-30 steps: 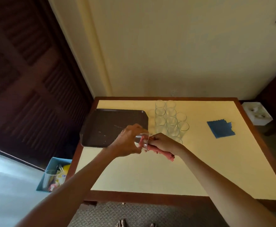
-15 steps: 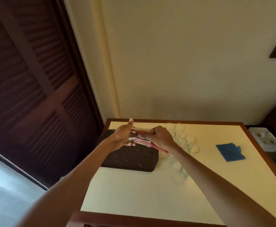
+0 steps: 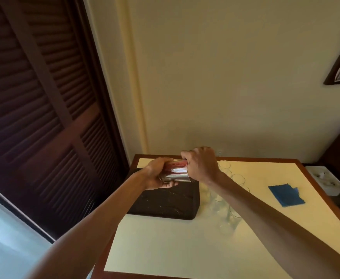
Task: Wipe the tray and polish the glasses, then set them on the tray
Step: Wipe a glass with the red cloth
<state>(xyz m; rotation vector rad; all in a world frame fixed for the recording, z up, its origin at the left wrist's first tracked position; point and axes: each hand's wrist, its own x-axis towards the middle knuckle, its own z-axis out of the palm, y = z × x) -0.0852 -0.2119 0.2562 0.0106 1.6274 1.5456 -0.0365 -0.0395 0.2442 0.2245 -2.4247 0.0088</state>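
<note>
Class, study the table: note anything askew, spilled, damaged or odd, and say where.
The dark tray carries pale scuffs or streaks across its surface. The blue cloth lies at an angle to the table's edge, with one ragged side. Nothing looks spilled.

My bare left forearm (image 3: 96, 220) comes into view from seven o'clock, my bare right forearm (image 3: 275, 214) from four o'clock. Both are long, slim and uncovered along all that shows. My bare left hand (image 3: 158, 176) and bare right hand (image 3: 202, 166) show ridged knuckles.
</note>
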